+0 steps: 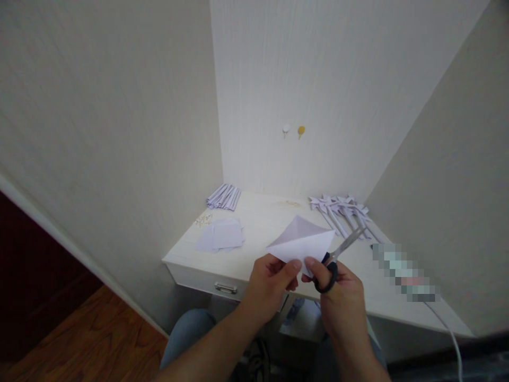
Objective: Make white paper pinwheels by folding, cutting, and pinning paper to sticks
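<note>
My left hand (270, 281) pinches the near corner of a folded white paper (302, 241) held above the desk's front edge. My right hand (338, 289) grips black-handled scissors (338, 257), with a finger through the loop and the thumb pressed on the paper too. The scissor blades point up and to the right, past the paper's right edge. Both hands are closed.
A white desk (258, 228) with a drawer handle (226, 288) sits in a wall corner. On it lie a stack of paper squares (221, 236), rolled paper sticks (224, 197), finished paper pinwheels (342, 209) and a blurred-out object (403, 273) with a white cable. Two hooks (293, 130) hang on the wall.
</note>
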A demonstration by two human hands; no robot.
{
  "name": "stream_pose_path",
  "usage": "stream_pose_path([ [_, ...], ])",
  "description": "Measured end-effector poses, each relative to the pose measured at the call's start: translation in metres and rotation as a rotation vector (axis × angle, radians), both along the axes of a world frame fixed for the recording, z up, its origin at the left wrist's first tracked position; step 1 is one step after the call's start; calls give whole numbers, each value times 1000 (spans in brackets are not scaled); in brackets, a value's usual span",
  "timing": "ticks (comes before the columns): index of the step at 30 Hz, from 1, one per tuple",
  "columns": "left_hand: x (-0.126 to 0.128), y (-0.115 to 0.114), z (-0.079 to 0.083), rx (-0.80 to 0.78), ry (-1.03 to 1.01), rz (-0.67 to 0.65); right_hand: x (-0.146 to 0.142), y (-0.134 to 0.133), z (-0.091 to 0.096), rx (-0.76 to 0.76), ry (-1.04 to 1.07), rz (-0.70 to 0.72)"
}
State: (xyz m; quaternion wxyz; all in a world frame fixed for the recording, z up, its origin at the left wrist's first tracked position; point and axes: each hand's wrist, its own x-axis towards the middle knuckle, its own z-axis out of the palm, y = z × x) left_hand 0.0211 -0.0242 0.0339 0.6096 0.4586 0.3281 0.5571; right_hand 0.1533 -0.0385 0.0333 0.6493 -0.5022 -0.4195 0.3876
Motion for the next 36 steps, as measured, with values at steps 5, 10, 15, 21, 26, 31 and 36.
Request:
stream_pose_path([
  [5,-1,-2,3,28,99,-1,4,0,-2,-31,-44,78],
  [10,-10,-2,11,40,228,-71,13,-1,0,-52,-70,144],
  [15,-21,6,30,20,270,62,22,-10,2,-108,-183,265],
  [21,-33,6,59,57,329,182,23,-22,-1,-159,-355,570],
  [26,-37,0,66,122,294,194,20,-25,0,-198,-434,562],
  [31,-38,-1,66,161,281,151,21,-34,9,-211,-447,581],
  [36,-39,-5,70,178,259,117,18,-40,19,-190,-430,570],
])
